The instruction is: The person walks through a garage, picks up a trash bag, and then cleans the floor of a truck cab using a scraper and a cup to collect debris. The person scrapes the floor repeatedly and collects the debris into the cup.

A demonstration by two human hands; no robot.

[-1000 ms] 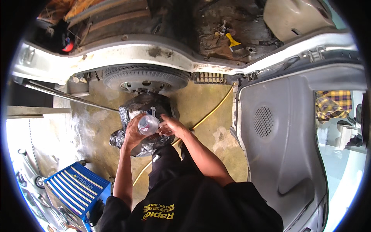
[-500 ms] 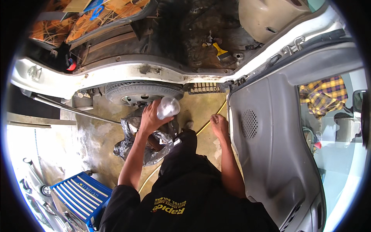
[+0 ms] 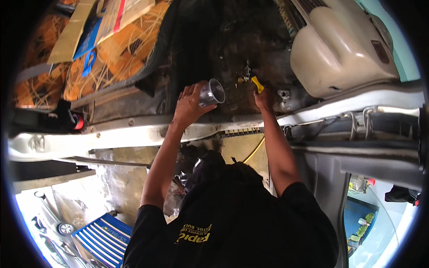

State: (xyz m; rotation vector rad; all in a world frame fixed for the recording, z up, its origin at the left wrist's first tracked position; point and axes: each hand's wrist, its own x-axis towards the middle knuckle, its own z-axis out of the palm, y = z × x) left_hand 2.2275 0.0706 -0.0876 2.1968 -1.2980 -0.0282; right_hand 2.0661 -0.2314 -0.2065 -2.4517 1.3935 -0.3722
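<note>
- The person's left hand [image 3: 193, 102] is wrapped around a clear plastic cup [image 3: 207, 94], with the fingers grasping its side.
- The cup is tipped, and its round mouth faces up and to the right. What is inside is too hard to see.
- The right hand [image 3: 265, 99] is at a yellow handle [image 3: 256, 84]. Its fingers touch the near end, but how tightly they are curled cannot be told.
- The handle is long and thin. It points away from the person and a bit to the left, and its near end goes under the hand, so that part is hidden.
- The right hand is the one close to the handle. The cup is off to the left, with a gap between.
- Both hands are over the dark, dirty car floor [image 3: 234, 100], past the white door sill [image 3: 196, 131].
- Small pale bits [image 3: 247, 70] lie just left of the handle's far tip.
- A big beige part [image 3: 333, 53] sits to the right, and an orange seat [image 3: 134, 53] is to the left.
</note>
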